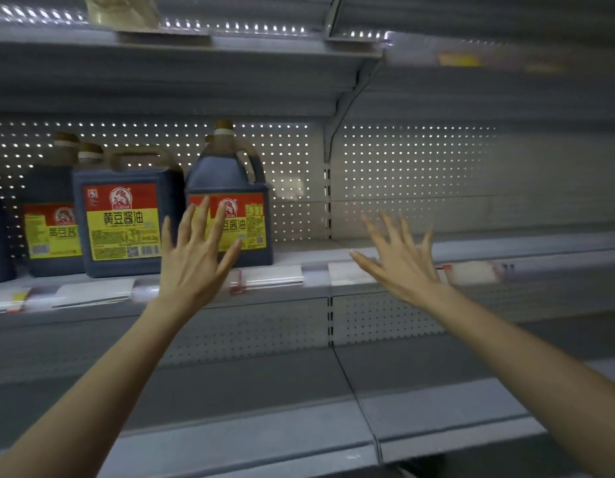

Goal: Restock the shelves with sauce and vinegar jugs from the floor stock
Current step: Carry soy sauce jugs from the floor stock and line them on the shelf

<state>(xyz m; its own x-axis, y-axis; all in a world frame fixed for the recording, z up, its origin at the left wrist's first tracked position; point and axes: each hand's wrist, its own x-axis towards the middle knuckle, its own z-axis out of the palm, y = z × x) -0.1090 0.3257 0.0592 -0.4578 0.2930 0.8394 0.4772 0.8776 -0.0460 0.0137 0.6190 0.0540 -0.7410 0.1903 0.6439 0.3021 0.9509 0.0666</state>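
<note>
In the head view, three dark soy sauce jugs with red and yellow labels are standing on the left part of the middle shelf (471, 248): the rightmost jug (227, 177), the middle jug (123, 219) just beside it, and the rear jug (51, 232) set further back on the left. A second cap is showing behind the rightmost jug's neck. A dark shape at the far left edge is too cut off to tell.

The left hand (196, 257) is reaching up with fingers spread, gripping nothing. It is covering part of the rightmost jug's label, and whether it is touching cannot be told. The right hand (402, 260) is likewise splayed and empty, hovering before bare shelf.

Right of the jugs, the shelf is running free along the perforated back panel (420, 174), past the slotted upright (328, 201). Price tags (275, 276) are lining the front edge. The upper shelf (196, 63) is overhanging close above the caps and carrying one blurred pale jug (123, 10). The lower shelf (230, 439) is jutting out beneath the arms.
</note>
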